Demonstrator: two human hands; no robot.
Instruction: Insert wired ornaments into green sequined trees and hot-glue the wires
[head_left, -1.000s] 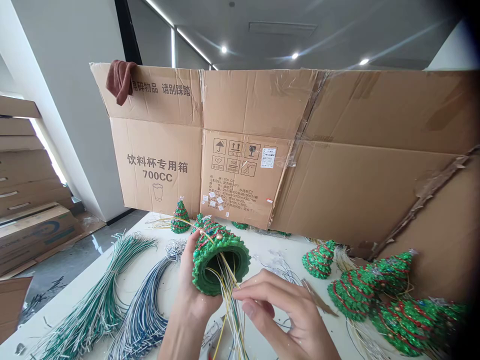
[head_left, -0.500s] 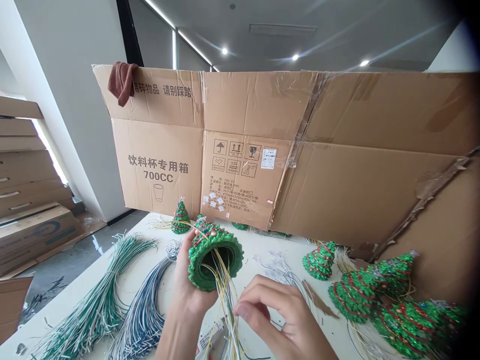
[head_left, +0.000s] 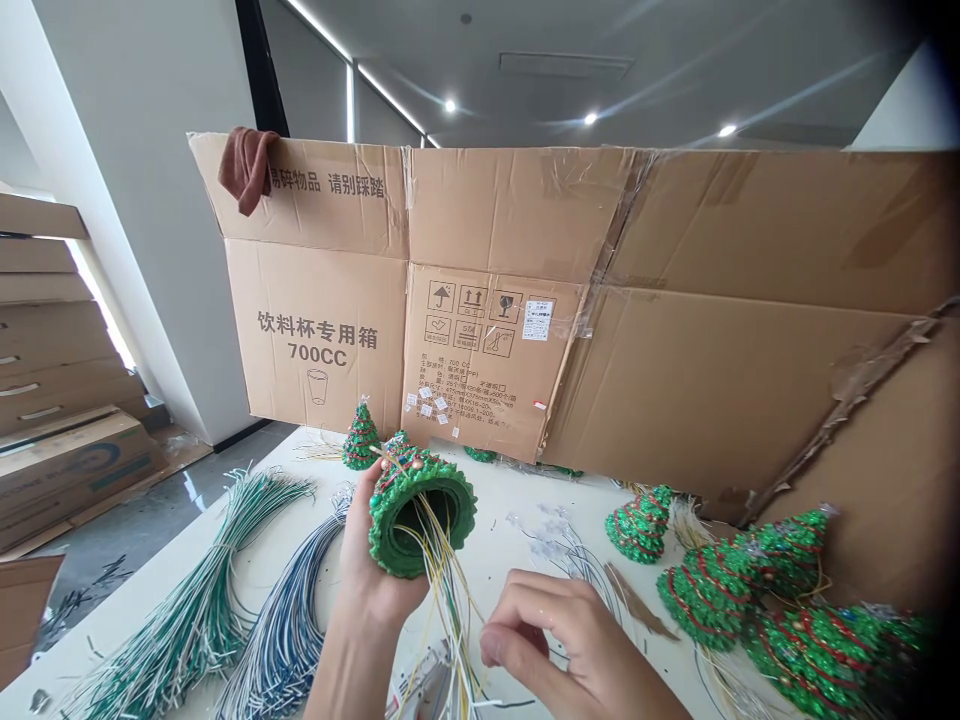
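Christmas tree figure (head_left: 405, 478), in left grip (head_left: 375, 590)

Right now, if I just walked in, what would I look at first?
You'd probably spot the sparkly green Christmas tree in the left hand, tipped to show its hollow bottom with yellow and white wires poking out, and the right hand close beside them. Behind, a huge opened cardboard box stands at the back of the white table. Long bundles of wires lie on the left, and more little trees sit on the right.
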